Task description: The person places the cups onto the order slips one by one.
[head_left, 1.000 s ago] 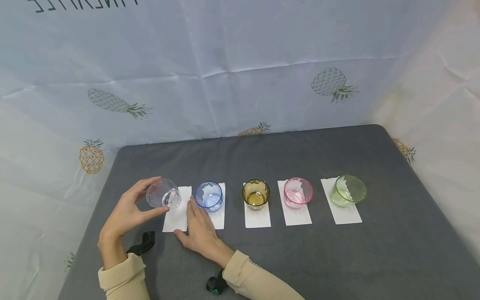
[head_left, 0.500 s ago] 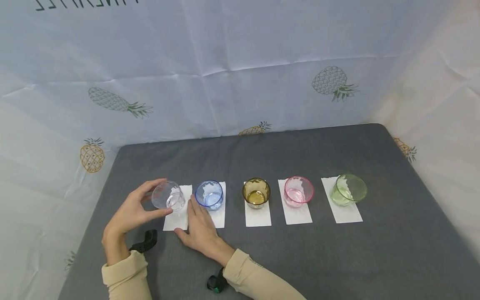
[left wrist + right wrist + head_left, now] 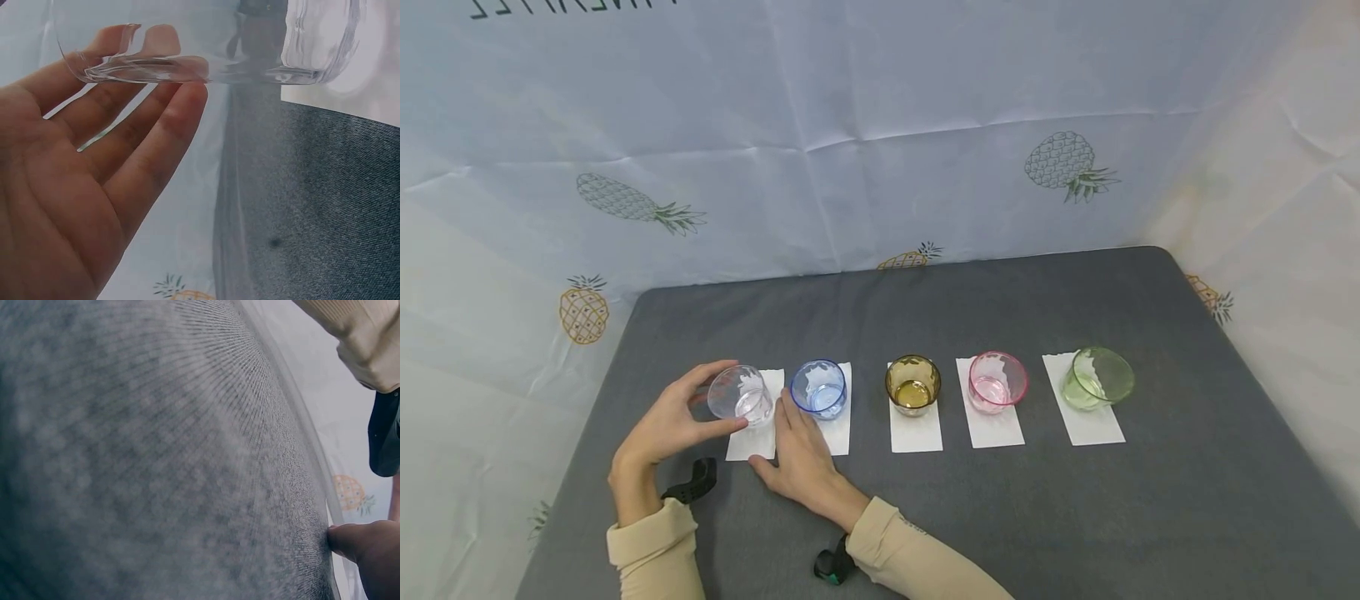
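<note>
Between thumb and fingers, my left hand (image 3: 666, 423) holds a clear drinking glass (image 3: 741, 395) over the leftmost white paper slip (image 3: 752, 443). Whether its base touches the paper I cannot tell. The left wrist view shows the fingers against the lower side of this glass (image 3: 250, 37). My right hand (image 3: 805, 460) lies with straight fingers on that slip's right edge, fingertips close to a blue-rimmed glass (image 3: 817, 390). That blue glass stands upright on its own white slip (image 3: 835, 437). Only the thumb (image 3: 365, 542) of the right hand shows clearly in its wrist view.
To the right, an amber glass (image 3: 912, 386), a pink glass (image 3: 997, 383) and a green glass (image 3: 1097, 380) each stand on a white slip. All rest on a grey cloth-covered table (image 3: 1000, 517). A pineapple-print curtain (image 3: 850, 200) hangs behind.
My left hand has moved the clear glass a little to the right, farther over the leftmost slip, and the glass looks less tilted. The right hand has kept its place.
</note>
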